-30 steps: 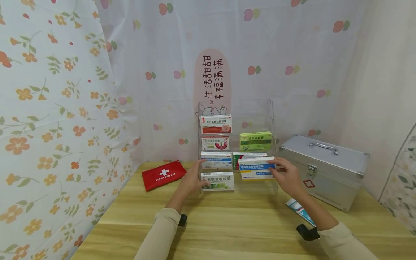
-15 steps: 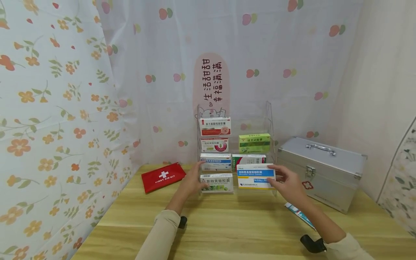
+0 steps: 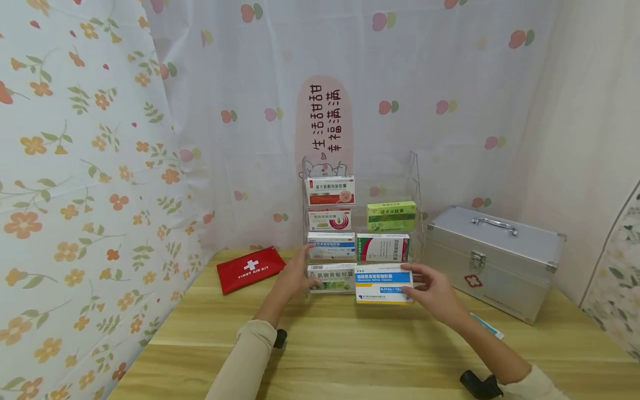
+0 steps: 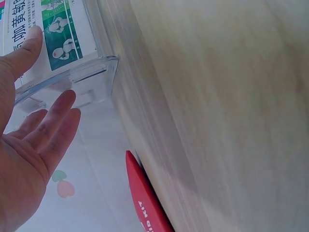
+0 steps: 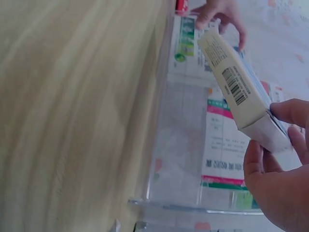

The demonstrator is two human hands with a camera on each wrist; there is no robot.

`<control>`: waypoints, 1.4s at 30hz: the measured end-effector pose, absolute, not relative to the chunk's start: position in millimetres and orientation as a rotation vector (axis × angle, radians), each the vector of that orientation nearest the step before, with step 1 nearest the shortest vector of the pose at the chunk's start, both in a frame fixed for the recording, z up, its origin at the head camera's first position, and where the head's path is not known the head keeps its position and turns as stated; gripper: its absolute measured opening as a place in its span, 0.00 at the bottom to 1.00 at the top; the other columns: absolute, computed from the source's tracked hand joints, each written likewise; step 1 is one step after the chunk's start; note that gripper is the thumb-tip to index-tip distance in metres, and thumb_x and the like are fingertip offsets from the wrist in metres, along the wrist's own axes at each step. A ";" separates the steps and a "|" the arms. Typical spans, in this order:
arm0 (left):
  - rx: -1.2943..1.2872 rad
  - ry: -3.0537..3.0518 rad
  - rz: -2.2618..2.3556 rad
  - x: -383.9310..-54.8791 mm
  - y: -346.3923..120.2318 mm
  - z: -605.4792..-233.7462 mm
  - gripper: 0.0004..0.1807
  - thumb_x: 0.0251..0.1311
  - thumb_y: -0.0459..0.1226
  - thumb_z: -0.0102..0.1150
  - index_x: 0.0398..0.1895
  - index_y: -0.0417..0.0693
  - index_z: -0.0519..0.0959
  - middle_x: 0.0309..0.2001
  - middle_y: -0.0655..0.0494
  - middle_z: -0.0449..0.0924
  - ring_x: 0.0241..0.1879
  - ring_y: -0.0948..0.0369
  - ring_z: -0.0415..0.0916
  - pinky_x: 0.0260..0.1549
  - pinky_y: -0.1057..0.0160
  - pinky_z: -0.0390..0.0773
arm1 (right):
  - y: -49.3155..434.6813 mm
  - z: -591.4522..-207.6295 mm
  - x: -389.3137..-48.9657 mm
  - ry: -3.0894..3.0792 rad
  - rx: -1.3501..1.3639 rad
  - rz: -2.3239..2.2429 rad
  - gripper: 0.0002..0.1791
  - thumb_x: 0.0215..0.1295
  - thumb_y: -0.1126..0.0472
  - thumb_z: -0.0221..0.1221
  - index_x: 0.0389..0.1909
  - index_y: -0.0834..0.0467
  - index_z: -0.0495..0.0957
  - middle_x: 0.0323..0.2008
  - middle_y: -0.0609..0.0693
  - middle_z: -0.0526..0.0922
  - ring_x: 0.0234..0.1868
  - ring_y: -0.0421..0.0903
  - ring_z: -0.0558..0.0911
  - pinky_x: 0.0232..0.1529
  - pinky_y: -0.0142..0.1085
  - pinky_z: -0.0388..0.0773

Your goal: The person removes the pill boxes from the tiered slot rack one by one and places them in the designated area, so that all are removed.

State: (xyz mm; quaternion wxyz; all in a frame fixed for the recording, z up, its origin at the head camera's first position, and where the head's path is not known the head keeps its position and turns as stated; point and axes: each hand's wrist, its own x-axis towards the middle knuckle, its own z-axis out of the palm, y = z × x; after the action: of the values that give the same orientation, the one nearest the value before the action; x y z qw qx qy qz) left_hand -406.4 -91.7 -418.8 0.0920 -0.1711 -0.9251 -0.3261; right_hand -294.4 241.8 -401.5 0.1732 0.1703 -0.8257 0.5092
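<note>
My right hand (image 3: 432, 291) grips the right end of a white, blue and yellow medicine box (image 3: 384, 284), thumb in front. This box is held before the bottom tier of a clear acrylic rack (image 4: 110, 65) and overlaps the right end of a white and green medicine box (image 3: 330, 279). At the rack's lower left corner is my left hand (image 3: 296, 273). In the left wrist view its thumb lies over the front of the white and green box, while its loosely extended fingers (image 4: 53, 123) are beside the rack's side wall.
Higher tiers hold several medicine boxes, including a bright green box (image 3: 391, 216) and a red and white box (image 3: 330, 191). A red first aid pouch (image 3: 251, 270) lies left. On the right stand a silver metal case (image 3: 495, 261) and a partly hidden blue-white packet (image 3: 487, 326).
The right hand has brought its medicine box down and left, from before the third tier to before the bottom tier, uncovering the red and green box behind. My left hand has stayed at the rack's corner.
</note>
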 end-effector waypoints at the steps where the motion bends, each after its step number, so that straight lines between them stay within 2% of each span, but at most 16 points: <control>1: -0.505 -2.746 -0.971 -406.7 -91.5 -418.4 0.55 0.45 0.43 0.79 0.74 0.66 0.53 0.69 0.49 0.66 0.65 0.49 0.68 0.59 0.42 0.73 | 240.2 -402.2 -294.3 -2.353 0.490 1.444 0.25 0.59 0.73 0.66 0.59 0.68 0.75 0.54 0.68 0.78 0.48 0.62 0.83 0.41 0.32 0.83; 11: -0.510 -2.746 -0.943 -408.6 -91.2 -419.3 0.55 0.47 0.43 0.78 0.74 0.65 0.52 0.69 0.49 0.66 0.66 0.48 0.68 0.59 0.42 0.73 | 224.0 -417.4 -301.5 -2.497 0.495 1.550 0.24 0.61 0.69 0.66 0.59 0.66 0.75 0.54 0.65 0.78 0.49 0.57 0.82 0.42 0.35 0.84; 18: -0.524 -2.734 -0.935 -408.7 -90.8 -420.1 0.55 0.46 0.43 0.79 0.74 0.63 0.52 0.69 0.48 0.66 0.65 0.47 0.68 0.59 0.42 0.74 | 217.4 -427.7 -309.4 -2.529 0.481 1.579 0.24 0.60 0.70 0.66 0.58 0.67 0.75 0.52 0.65 0.79 0.49 0.58 0.83 0.45 0.42 0.84; 25: -0.517 -2.747 -0.944 -408.8 -90.7 -422.7 0.55 0.46 0.42 0.79 0.74 0.63 0.52 0.69 0.48 0.66 0.65 0.48 0.69 0.58 0.42 0.74 | 214.8 -431.9 -312.9 -2.550 0.554 1.567 0.23 0.61 0.69 0.66 0.57 0.69 0.76 0.53 0.67 0.79 0.51 0.62 0.81 0.46 0.41 0.83; 29: -0.513 -2.741 -0.957 -409.8 -91.3 -422.5 0.56 0.46 0.42 0.79 0.74 0.63 0.51 0.69 0.48 0.66 0.65 0.48 0.68 0.58 0.42 0.74 | 214.1 -433.8 -316.5 -2.613 0.578 1.592 0.25 0.62 0.66 0.66 0.60 0.68 0.75 0.54 0.67 0.79 0.51 0.59 0.81 0.42 0.39 0.84; 35: -0.501 -2.746 -0.972 -411.7 -91.8 -422.8 0.56 0.46 0.42 0.79 0.74 0.64 0.51 0.69 0.49 0.66 0.66 0.48 0.68 0.59 0.42 0.73 | 209.3 -435.4 -319.1 -2.711 0.616 1.735 0.28 0.65 0.64 0.64 0.64 0.70 0.71 0.53 0.69 0.79 0.42 0.50 0.82 0.34 0.41 0.84; 42: -0.513 -2.752 -0.961 -411.4 -91.7 -425.9 0.56 0.46 0.43 0.79 0.75 0.64 0.50 0.69 0.49 0.65 0.64 0.49 0.68 0.59 0.42 0.74 | 202.6 -439.9 -322.5 -2.760 0.587 1.703 0.23 0.65 0.62 0.65 0.59 0.67 0.77 0.50 0.64 0.81 0.41 0.50 0.81 0.33 0.41 0.84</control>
State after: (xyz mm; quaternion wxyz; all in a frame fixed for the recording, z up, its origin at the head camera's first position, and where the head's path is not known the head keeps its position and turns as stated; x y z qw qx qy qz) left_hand -411.4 -91.7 -425.9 0.0909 -0.1727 -0.9260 -0.3233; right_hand -322.5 202.6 -439.9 -0.0771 0.1775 -0.8350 0.5152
